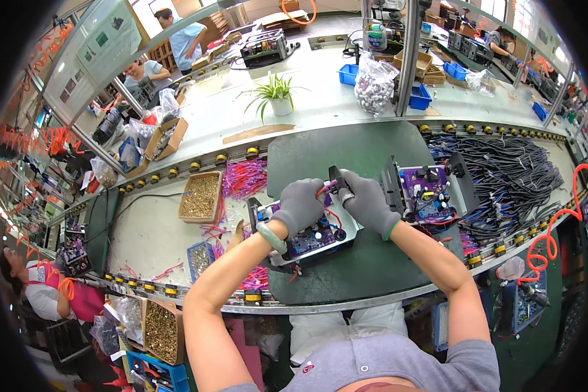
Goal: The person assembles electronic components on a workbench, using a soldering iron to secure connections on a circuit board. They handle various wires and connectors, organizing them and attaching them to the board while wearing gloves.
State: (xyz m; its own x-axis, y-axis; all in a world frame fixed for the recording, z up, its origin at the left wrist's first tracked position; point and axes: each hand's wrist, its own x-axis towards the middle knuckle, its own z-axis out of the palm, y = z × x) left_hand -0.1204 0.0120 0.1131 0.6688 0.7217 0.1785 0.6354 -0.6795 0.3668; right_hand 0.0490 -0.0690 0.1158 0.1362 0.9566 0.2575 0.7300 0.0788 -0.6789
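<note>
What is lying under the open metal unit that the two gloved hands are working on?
The open metal unit rests on a dark green mat; the mat shows all around it. Whether anything lies directly beneath the unit cannot be seen, as the unit and the hands cover that spot.

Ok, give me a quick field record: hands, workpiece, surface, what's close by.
left hand: grey glove, resting on the open unit
right hand: grey glove, pinching a small black part with red wires
workpiece: open unit with blue circuit board
surface: dark green mat
right of it: second unit, purple board
left of it: box of brass screws
</note>
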